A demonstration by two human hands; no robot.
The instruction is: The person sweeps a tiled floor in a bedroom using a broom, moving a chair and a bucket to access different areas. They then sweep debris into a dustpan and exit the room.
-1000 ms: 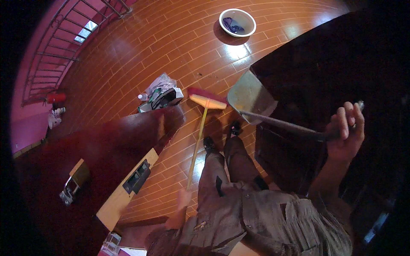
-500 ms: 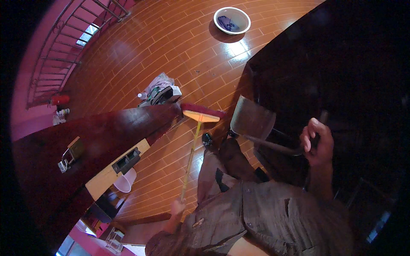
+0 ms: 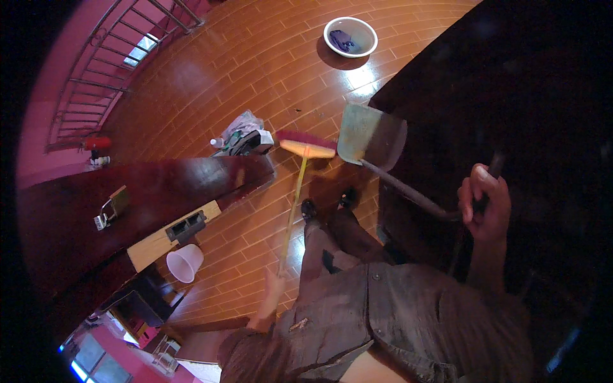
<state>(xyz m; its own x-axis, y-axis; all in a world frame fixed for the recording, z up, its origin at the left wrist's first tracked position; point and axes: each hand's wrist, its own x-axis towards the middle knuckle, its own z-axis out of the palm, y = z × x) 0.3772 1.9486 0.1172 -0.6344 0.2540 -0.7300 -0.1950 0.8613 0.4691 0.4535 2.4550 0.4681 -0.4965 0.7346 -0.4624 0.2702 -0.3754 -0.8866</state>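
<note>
My left hand (image 3: 274, 288) is closed round the upper end of a broom's yellow pole. The broom (image 3: 308, 149) has an orange-yellow head with dark red bristles, which are on or just above the tiled floor. In my right hand (image 3: 486, 201) is the dark handle of a long-handled dustpan (image 3: 362, 134); the fingers wrap round it. The pan is pale green-grey, partly in shadow, to the right of the broom head with a small gap between them. A few small dark specks (image 3: 299, 110) lie on the floor beyond the broom.
A white basin (image 3: 368, 32) with dark cloth in water stands on the floor ahead. Bags and a bottle (image 3: 241, 137) sit past the end of the dark red counter (image 3: 185, 175) on my left. A pale pink bin (image 3: 185, 263) is beside it. Dark furniture (image 3: 485, 108) fills the right.
The dustpan has moved forward and turned to show more of its inside. The broom has shifted forward, its head a little to the right. Both hands still hold their handles.
</note>
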